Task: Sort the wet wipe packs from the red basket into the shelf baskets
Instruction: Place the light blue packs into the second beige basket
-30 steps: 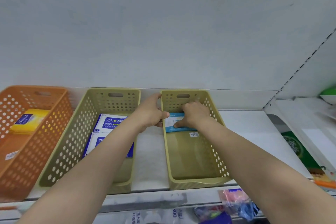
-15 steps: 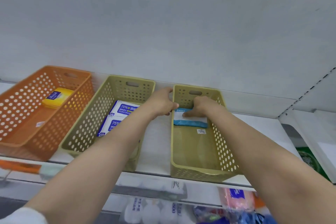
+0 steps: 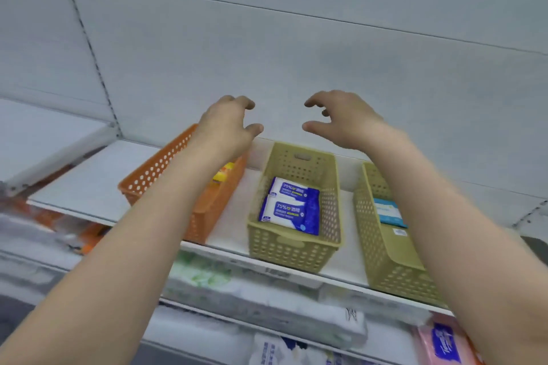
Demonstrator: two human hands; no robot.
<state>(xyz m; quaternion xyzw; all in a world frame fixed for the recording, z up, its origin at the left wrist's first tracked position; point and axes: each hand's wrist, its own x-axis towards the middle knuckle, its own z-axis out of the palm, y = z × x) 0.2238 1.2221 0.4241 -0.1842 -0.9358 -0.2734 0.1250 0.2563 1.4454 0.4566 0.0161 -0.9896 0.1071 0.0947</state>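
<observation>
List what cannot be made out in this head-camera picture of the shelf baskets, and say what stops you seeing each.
- Yellow pack in the orange basket: mostly hidden behind the left forearm.
- Light blue pack in the right green basket: partly covered by the right forearm; print too blurred to read.
- Goods under the shelf: smeared by motion blur, cut off by the bottom edge.
- Red basket: not in view.

white shelf [image 3: 89,184] carrying three perforated baskets in a row: orange basket [image 3: 154,178] with a yellow pack [image 3: 222,175], partly hidden by the left forearm; middle olive basket [image 3: 293,249] with two blue-and-white alcohol wipe packs [image 3: 292,207]; right olive basket [image 3: 382,258] with one light-blue pack [image 3: 387,212]. left hand [image 3: 226,124] and right hand [image 3: 345,120] raised above the baskets, fingers loosely curled, holding nothing. lower shelf blurred.
</observation>
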